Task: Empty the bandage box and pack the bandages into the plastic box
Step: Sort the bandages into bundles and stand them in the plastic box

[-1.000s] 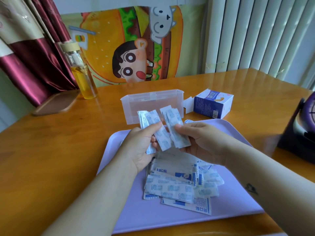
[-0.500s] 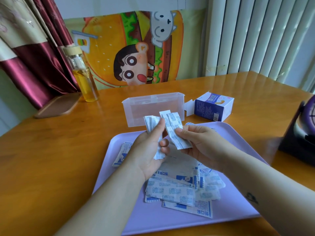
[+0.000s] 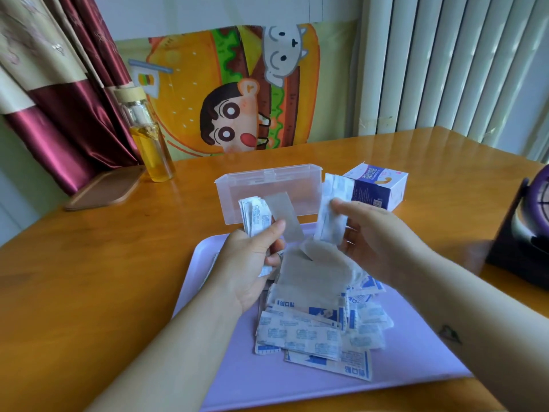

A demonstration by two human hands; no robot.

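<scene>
Left hand [image 3: 249,263] gripped one bandage stack [image 3: 254,217], right hand [image 3: 374,242] pinched another, both held near plastic box [image 3: 237,188] at 12 o'clock, likely for packing.

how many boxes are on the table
2: the clear plastic box behind the purple tray, and the cardboard bandage box just right of it. None looks hidden.

Counter [image 3: 89,292] before you: wood, orange-brown, glossy varnish with bright reflections. Tray [image 3: 416,367]: lilac plastic, smooth, matt. Plastic box [image 3: 237,188]: translucent, frosted, smooth walls. Bandage box [image 3: 383,185]: printed card, slight sheen. Bandages [image 3: 312,331] on your tray: thin paper wrappers, matt, some creased. Bottle [image 3: 148,135]: clear glass, pale matt cap. Curtain [image 3: 68,120]: maroon cloth, satin shine.
</scene>
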